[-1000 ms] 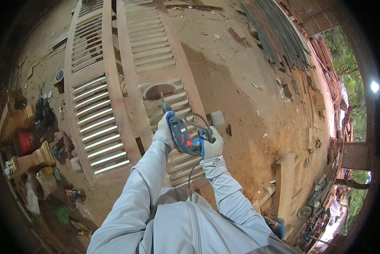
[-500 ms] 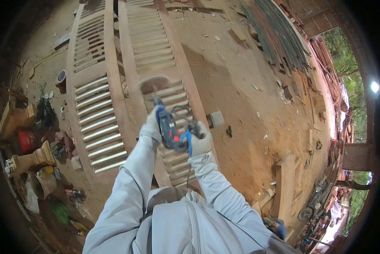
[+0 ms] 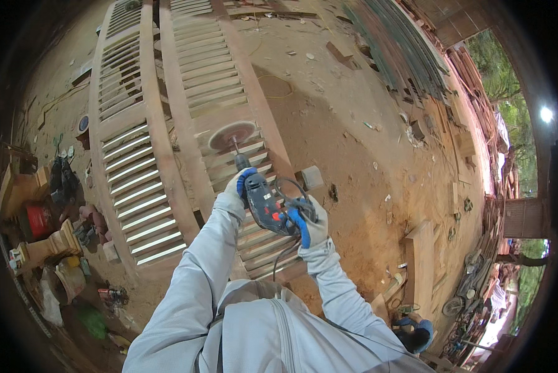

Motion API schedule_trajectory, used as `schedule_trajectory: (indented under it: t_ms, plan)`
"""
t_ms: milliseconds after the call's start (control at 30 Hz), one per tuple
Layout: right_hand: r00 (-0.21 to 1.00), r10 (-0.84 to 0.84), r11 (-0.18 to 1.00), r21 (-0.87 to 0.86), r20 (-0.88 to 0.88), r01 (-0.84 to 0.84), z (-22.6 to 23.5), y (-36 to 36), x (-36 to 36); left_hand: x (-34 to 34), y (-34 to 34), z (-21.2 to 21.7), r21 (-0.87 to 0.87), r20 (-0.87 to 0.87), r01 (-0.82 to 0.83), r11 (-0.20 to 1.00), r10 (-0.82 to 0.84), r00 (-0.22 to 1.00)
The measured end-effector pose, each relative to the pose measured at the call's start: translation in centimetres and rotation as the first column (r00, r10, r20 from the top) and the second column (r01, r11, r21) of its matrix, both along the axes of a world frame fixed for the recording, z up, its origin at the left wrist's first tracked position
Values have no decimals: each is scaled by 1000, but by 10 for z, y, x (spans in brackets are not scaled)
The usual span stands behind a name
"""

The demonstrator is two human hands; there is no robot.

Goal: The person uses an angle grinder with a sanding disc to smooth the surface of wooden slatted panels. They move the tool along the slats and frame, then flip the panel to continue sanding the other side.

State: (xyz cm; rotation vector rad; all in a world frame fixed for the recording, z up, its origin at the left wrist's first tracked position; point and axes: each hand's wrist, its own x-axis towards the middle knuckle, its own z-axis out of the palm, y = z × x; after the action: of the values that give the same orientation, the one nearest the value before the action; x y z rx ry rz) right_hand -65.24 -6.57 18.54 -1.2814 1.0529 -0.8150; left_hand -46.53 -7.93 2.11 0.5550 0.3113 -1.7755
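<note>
Both my hands, in white and blue gloves, hold a dark power drill (image 3: 266, 202) with a round reddish sanding disc (image 3: 234, 133) on its shaft. My left hand (image 3: 236, 186) is wrapped round the front of the drill body, just behind the chuck. At the rear, my right hand (image 3: 315, 229) grips the handle, beside a looped black cord (image 3: 285, 181). The disc lies over a crosspiece and slats of the right-hand louvered wooden panel (image 3: 271, 133); whether it presses on the wood I cannot tell. A second louvered panel (image 3: 167, 180) lies alongside at the left.
A small block (image 3: 311, 178) sits by the right panel's edge. Long dark boards (image 3: 397, 46) lie at the far right, and a thick timber (image 3: 419, 264) nearer. At the left are a red container (image 3: 39, 219) and assorted clutter. A person (image 3: 414, 332) shows at the lower right.
The drill and both hands have moved slightly right and nearer to me. The sanding disc shows more fully now. The whole view has shifted a little, and the person at lower right shows more.
</note>
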Motion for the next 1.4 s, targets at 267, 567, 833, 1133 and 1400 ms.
schedule_trajectory:
  t_ms: [267, 567, 833, 1133, 1400]
  plan:
    - [996, -86, 963, 253, -19, 88, -13, -41, -3, -27, -12, -34, 119, 118, -116, 986, 101, 988]
    - [979, -199, 959, 199, -47, 204, -23, -49, -11, -34, -25, -22, 167, 234, -120, 979, 79, 969]
    - [952, -298, 954, 37, 65, 296, -5, -36, -8, -19, -61, 8, -25, 272, -144, 989, 146, 951]
    - [979, -193, 981, 24, -64, 195, 23, -51, 27, 4, -75, 9, -84, 112, -54, 995, 64, 992]
    - [971, -224, 974, 1, -80, 225, -24, -42, 59, 21, -46, -9, 49, 103, -34, 998, 29, 994]
